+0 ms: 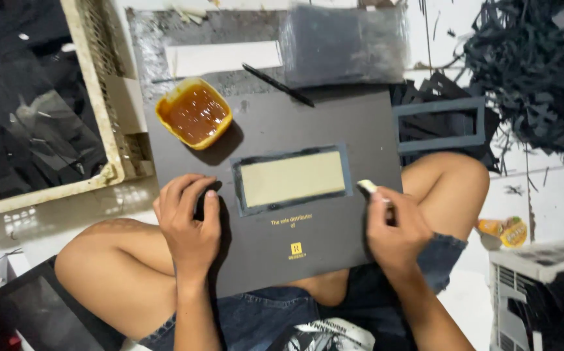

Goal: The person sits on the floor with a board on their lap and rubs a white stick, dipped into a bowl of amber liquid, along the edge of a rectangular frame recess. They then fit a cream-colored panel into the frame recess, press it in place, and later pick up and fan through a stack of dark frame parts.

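Note:
A large dark grey board rests across my lap. On it lies a beige rectangular card inside a dark frame. My left hand presses flat on the board just left of that frame. My right hand grips a small pale-tipped brush, its tip just right of the frame's right edge. A small yellow tub of brown glue sits on the board's upper left corner.
A thin black stick lies at the board's top edge, below a clear bag of dark sheets. A cream plastic crate stands left. A grey cut-out frame and a heap of black strips lie right.

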